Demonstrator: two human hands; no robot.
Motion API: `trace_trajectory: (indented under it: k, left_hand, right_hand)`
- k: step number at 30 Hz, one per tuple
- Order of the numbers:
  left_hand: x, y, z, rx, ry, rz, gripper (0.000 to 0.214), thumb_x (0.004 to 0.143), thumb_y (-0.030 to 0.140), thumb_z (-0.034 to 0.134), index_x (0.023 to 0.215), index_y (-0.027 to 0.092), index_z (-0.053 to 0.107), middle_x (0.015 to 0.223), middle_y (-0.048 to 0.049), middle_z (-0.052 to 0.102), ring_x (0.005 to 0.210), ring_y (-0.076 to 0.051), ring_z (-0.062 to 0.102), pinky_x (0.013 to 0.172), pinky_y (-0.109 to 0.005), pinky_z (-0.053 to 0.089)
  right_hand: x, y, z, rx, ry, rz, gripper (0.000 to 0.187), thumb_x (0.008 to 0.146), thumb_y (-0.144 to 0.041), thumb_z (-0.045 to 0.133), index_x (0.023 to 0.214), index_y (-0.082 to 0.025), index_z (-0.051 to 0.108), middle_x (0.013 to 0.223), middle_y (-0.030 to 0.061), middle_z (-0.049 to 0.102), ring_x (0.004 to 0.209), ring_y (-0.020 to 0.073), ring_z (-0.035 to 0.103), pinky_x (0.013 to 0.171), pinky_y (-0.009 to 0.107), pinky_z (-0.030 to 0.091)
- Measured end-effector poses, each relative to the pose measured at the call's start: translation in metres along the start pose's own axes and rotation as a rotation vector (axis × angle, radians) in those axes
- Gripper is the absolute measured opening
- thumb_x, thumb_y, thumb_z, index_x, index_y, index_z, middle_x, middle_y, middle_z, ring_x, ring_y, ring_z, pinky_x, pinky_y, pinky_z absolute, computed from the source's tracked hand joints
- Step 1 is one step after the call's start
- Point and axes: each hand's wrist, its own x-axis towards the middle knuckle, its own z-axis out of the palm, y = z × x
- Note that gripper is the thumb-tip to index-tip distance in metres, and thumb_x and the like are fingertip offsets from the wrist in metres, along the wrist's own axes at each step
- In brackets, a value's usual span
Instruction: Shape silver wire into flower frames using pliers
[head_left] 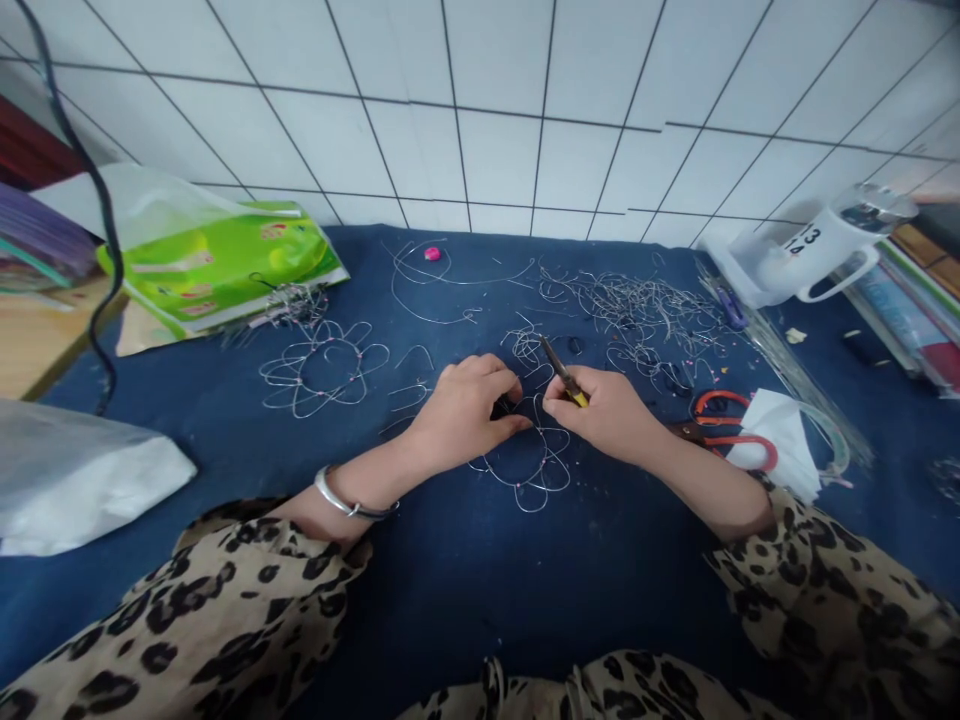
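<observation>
- The wire flower [545, 462], a ring of thin silvery wire with looped petals and tiny pink beads, lay on the blue cloth [450, 610] beneath and between the two hands, its far left part hidden by the fingers.
- It looked very light, springy rather than soft; the petals would probably bend out of shape under a careless press, and the smooth wire might slip or turn between fingertips.
- The best hold seemed to be a light pinch on the inner ring beside a bead, where the wires met, and not on an outer petal.
- The left hand [466, 408] was half curled over the ring, thumb and fingers bent toward each other with the thumb tip at the wire; whether they pinched it could not be told.
- The right hand [609, 412] was closed around a yellow-handled tool [559, 366], probably pliers, whose dark nose pointed up and away from the flower, while thumb and forefinger came near a petal.
- Another wire flower [360, 356] lay flat to the left, apart from both hands.
- Farther off were tangled wire pieces [637, 308], a pink object [432, 254] and, beyond the right forearm, orange-handled scissors [726, 441].
</observation>
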Motion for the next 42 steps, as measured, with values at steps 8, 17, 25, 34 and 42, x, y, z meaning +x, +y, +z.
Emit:
trace_trajectory:
  k: [8, 17, 25, 34, 42]
  left_hand:
    - [0.000, 0.001, 0.002, -0.087, -0.010, 0.035, 0.008, 0.073, 0.027, 0.065, 0.078, 0.020, 0.063, 0.091, -0.0036, 0.059, 0.089, -0.022, 0.052, 0.081, -0.038, 0.038]
    - [-0.003, 0.004, -0.001, -0.365, -0.041, 0.028, 0.009, 0.079, 0.018, 0.053, 0.086, 0.019, 0.059, 0.081, -0.0012, 0.063, 0.073, -0.014, 0.057, 0.068, -0.028, 0.046]
    - [-0.003, 0.002, -0.005, -0.503, -0.112, 0.030, 0.016, 0.079, 0.014, 0.051, 0.093, 0.019, 0.056, 0.086, -0.0019, 0.064, 0.076, -0.013, 0.060, 0.070, -0.028, 0.049]
    - [-0.001, 0.001, -0.006, -0.505, -0.146, 0.086, 0.019, 0.081, 0.013, 0.048, 0.096, 0.019, 0.057, 0.089, -0.0029, 0.064, 0.083, -0.015, 0.061, 0.076, -0.030, 0.049]
    - [-0.001, 0.001, -0.009, -0.467, -0.127, 0.053, 0.019, 0.090, 0.023, 0.041, 0.095, 0.018, 0.059, 0.090, -0.0032, 0.063, 0.083, -0.015, 0.058, 0.076, -0.029, 0.047]
  right_hand:
    - [-0.004, 0.000, 0.004, 0.003, 0.063, -0.042, 0.008, 0.073, -0.024, 0.054, 0.067, -0.020, 0.056, 0.062, -0.0030, 0.056, 0.057, 0.0102, 0.049, 0.058, 0.024, 0.036]
    - [-0.011, 0.006, 0.008, 0.201, 0.224, -0.056, 0.008, 0.076, -0.026, 0.054, 0.072, -0.020, 0.058, 0.063, -0.0030, 0.054, 0.058, 0.0096, 0.046, 0.057, 0.023, 0.037]
    - [-0.011, 0.006, 0.008, 0.170, 0.194, -0.086, 0.009, 0.077, -0.027, 0.053, 0.073, -0.020, 0.058, 0.068, -0.0014, 0.057, 0.062, 0.0111, 0.050, 0.062, 0.025, 0.039]
    - [-0.011, 0.009, 0.013, 0.004, 0.189, -0.264, 0.006, 0.076, -0.020, 0.052, 0.072, -0.020, 0.056, 0.071, -0.0007, 0.056, 0.069, 0.0122, 0.052, 0.069, 0.025, 0.039]
    - [-0.009, 0.009, 0.014, -0.054, 0.131, -0.295, 0.008, 0.079, -0.021, 0.050, 0.073, -0.019, 0.055, 0.071, 0.0002, 0.054, 0.070, 0.0128, 0.051, 0.068, 0.025, 0.038]
